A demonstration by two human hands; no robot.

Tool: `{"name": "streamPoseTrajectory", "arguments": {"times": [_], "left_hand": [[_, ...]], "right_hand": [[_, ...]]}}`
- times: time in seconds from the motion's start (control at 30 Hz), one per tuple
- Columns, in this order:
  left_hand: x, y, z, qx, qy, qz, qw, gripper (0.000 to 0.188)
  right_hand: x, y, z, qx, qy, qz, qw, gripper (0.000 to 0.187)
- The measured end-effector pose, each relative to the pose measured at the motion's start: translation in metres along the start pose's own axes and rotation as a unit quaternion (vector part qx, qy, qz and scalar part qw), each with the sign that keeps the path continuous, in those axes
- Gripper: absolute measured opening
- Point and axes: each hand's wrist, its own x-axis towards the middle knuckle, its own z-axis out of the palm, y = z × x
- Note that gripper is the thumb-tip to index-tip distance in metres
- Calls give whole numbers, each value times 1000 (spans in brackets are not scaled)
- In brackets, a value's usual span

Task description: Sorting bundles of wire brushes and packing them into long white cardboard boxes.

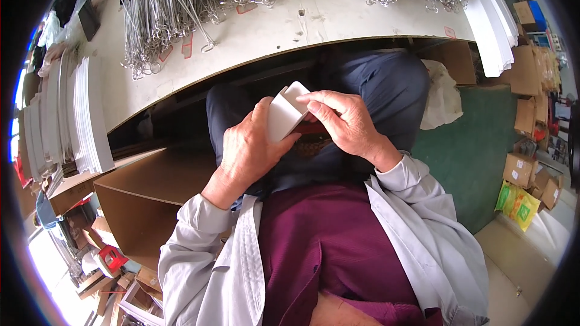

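A small white cardboard box (283, 118) is held above my lap, tilted, with its far end open and a flap standing up. My left hand (246, 143) wraps round its left side and lower end, thumb along one edge and fingers beneath. At the open end, my right hand (345, 122) has thumb and forefinger pinched together on the flap or rim. The inside of the box is mostly hidden from view.
On the white table (254, 33) ahead lie bundles of thin metal rods with looped ends (175, 12). Flat white card stacks (87, 118) stand at left, more (492, 24) at right. An open brown carton (151, 193) sits by my left side.
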Motion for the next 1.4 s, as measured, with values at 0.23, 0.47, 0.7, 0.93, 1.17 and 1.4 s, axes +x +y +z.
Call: {"name": "streamPoseTrajectory", "arguments": {"times": [0.23, 0.47, 0.7, 0.93, 1.17, 1.4], "left_hand": [[-1, 2, 3, -59, 5, -12, 998, 81], [1, 5, 10, -153, 35, -29, 987, 83], [7, 10, 10, -168, 10, -39, 985, 81], [1, 8, 28, -166, 24, -25, 985, 65], [-2, 7, 35, -142, 53, -13, 988, 65], [-4, 9, 46, -71, 79, -44, 993, 59]], "right_hand": [[-4, 1, 0, 215, -37, 81, 972, 24], [-1, -14, 12, 214, 41, 118, 969, 22], [-4, 1, 7, 206, 18, 172, 963, 23], [-6, -3, 26, 114, 70, 121, 984, 21], [-11, 4, 33, -86, 61, -85, 991, 30], [-12, 2, 40, -3, 61, 87, 994, 27]]}}
